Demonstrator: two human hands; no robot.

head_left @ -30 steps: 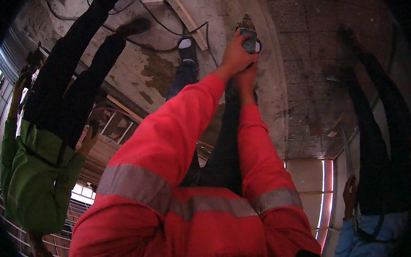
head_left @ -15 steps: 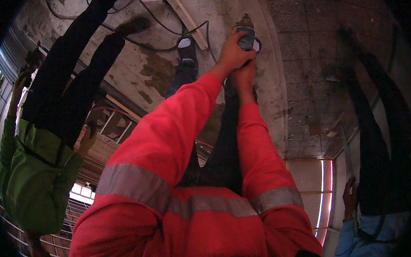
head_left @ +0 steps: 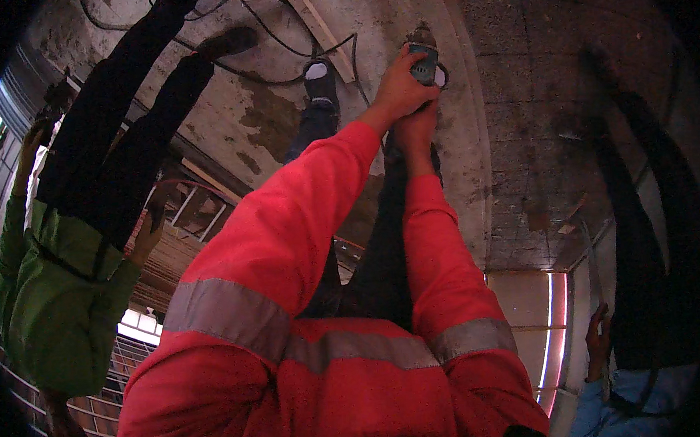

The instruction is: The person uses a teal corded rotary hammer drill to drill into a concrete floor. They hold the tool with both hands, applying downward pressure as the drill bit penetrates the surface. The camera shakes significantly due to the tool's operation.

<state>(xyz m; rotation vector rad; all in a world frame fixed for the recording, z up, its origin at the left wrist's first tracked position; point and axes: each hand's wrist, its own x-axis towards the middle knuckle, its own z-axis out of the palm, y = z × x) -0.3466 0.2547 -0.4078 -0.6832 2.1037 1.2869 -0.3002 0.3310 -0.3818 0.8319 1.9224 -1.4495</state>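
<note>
Both my hands are on a teal power tool (head_left: 424, 68) with a vented housing; its exact kind is hard to make out. My left hand (head_left: 400, 89) wraps round the housing from the left side. Just below, my right hand (head_left: 417, 128) is closed round the rear end, mostly hiding it. The tool's dark front end reaches a dirty, darkened patch of the concrete floor (head_left: 453, 132), beside my right shoe (head_left: 441, 75). Whether the front end touches the floor cannot be told.
My left shoe (head_left: 317, 71) stands beside a wooden batten (head_left: 318, 28) and a looping black cable (head_left: 274, 83). A person in green (head_left: 66, 300) is at the left, near a metal frame (head_left: 197, 208). Another person in blue (head_left: 642, 401) stands at the right by dark paving (head_left: 520, 112).
The tool and my hands have shifted very slightly to the right. My grip stays the same. The person at the right has moved their legs a little.
</note>
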